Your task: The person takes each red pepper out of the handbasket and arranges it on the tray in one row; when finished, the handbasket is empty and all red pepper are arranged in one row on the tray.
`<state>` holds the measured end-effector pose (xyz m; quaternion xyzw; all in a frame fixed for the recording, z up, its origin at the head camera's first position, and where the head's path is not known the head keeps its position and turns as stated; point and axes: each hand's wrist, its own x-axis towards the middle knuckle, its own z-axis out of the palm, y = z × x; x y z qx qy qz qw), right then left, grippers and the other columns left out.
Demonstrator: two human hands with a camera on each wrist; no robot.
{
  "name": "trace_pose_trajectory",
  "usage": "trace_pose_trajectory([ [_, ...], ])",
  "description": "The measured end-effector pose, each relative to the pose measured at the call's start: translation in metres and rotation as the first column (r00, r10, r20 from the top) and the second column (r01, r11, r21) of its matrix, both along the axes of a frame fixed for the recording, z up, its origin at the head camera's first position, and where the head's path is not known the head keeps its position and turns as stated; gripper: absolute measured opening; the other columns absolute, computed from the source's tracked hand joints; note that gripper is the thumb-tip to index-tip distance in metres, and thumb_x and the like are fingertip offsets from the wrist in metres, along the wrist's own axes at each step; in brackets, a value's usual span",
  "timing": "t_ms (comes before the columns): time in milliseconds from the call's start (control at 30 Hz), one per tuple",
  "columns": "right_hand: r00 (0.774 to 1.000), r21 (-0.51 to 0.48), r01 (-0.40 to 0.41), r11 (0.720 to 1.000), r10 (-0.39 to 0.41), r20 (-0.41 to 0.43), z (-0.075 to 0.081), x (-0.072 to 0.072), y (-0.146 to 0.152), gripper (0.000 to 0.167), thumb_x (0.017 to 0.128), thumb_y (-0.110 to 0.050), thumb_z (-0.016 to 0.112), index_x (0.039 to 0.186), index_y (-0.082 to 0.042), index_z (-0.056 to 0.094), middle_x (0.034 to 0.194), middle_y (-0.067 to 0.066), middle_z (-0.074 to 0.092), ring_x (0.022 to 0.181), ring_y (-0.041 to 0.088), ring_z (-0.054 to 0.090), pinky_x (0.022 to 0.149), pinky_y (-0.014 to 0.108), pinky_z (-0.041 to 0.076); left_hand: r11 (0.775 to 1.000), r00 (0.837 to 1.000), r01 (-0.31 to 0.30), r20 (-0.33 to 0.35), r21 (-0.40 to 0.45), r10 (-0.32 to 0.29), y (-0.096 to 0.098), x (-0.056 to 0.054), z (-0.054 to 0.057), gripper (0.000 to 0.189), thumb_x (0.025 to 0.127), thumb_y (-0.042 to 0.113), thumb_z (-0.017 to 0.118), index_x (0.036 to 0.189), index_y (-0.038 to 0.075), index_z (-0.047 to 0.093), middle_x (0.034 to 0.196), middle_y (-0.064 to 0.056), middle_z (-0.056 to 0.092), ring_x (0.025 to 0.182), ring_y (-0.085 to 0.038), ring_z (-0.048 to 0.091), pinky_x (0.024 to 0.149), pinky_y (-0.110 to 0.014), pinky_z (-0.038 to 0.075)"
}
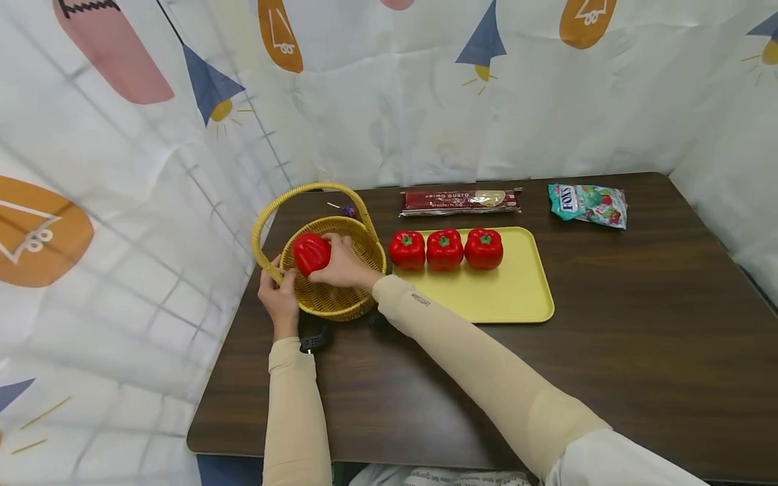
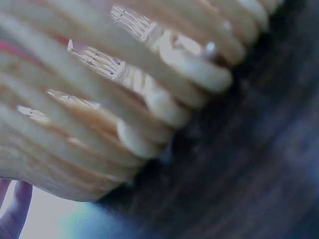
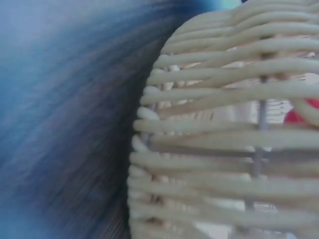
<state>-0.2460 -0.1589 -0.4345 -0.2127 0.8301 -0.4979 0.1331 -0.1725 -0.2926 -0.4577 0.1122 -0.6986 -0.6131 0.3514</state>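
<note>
In the head view, a yellow wicker basket (image 1: 331, 312) with a tall arched handle stands at the table's left side. My right hand (image 1: 344, 264) reaches over its rim and holds a red bell pepper (image 1: 311, 254) above the basket's inside. My left hand (image 1: 281, 301) grips the basket's near-left rim, at the foot of the handle. Fingers (image 2: 17, 211) of that hand show at the lower left of the left wrist view, beside the blurred weave. Through the wicker wall (image 3: 219, 164), the right wrist view gives a glimpse of red.
Three red bell peppers (image 1: 445, 250) sit in a row on a yellow tray (image 1: 510, 297) right of the basket. Behind the tray lies a dark red spaghetti packet (image 1: 460, 202). A teal Fox's candy bag (image 1: 588, 205) lies at the back right. Printed curtains (image 1: 401, 121) hang behind the table.
</note>
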Motion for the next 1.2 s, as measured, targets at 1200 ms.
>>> trace_pose_trajectory([
  [1200,0.999,-0.371,-0.031,0.928,0.02,-0.033,0.011,0.049,0.146,0.078,0.076,-0.022,0.082,0.141,-0.016,0.039,0.132,0.003,0.049,0.109,0.024,0.055,0.085,0.041,0.053,0.999,1.0,0.0,0.016,0.032,-0.001,-0.002,-0.004,-0.004,0.02,0.086,0.005,0.062,0.09,-0.015,0.058,0.13,-0.027,0.056,0.105,-0.035,0.054,0.077,-0.023,0.044],
])
